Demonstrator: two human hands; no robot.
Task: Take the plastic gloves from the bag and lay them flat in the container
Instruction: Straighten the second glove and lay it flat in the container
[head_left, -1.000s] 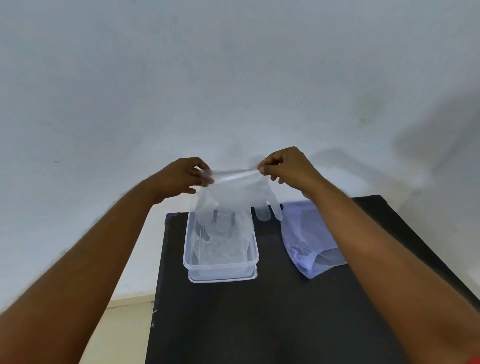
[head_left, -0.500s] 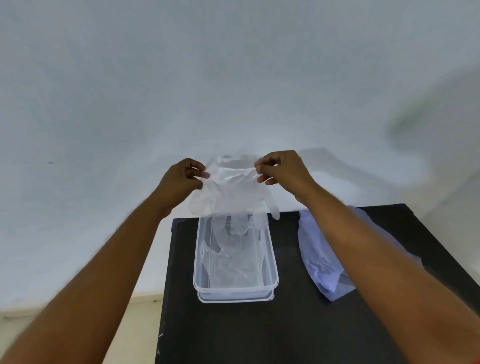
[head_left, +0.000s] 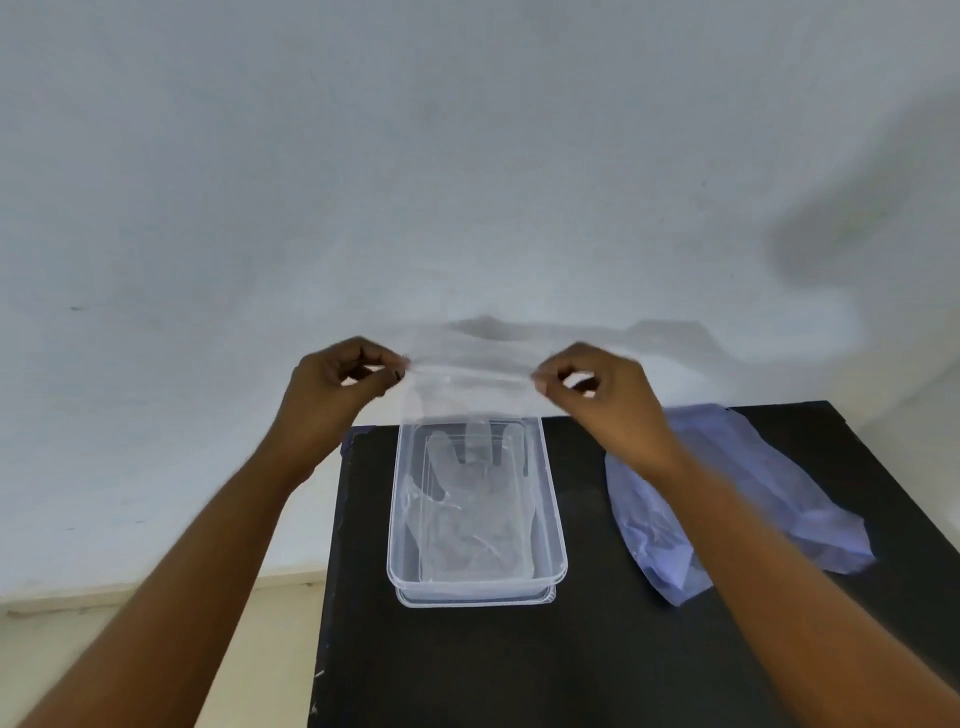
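Observation:
A clear plastic glove (head_left: 470, 384) is stretched wide in the air between my two hands, above the far end of the container. My left hand (head_left: 343, 387) pinches its left corner and my right hand (head_left: 597, 395) pinches its right corner. The glove hangs down towards the clear rectangular container (head_left: 550, 519), which stands on the black table (head_left: 519, 665). Another clear glove (head_left: 467, 514) lies flat inside the container, fingers pointing away from me. A pale blue plastic bag (head_left: 769, 499) lies crumpled on the table to the right, partly hidden by my right forearm.
The table's left edge runs close beside the container, with light floor below it. A plain white wall stands right behind the table's far edge. Bare dark table surface lies in front of the container.
The glove was bunched between my hands half a second ago; now my hands have moved apart and it is pulled taut and wide. The view has tilted down.

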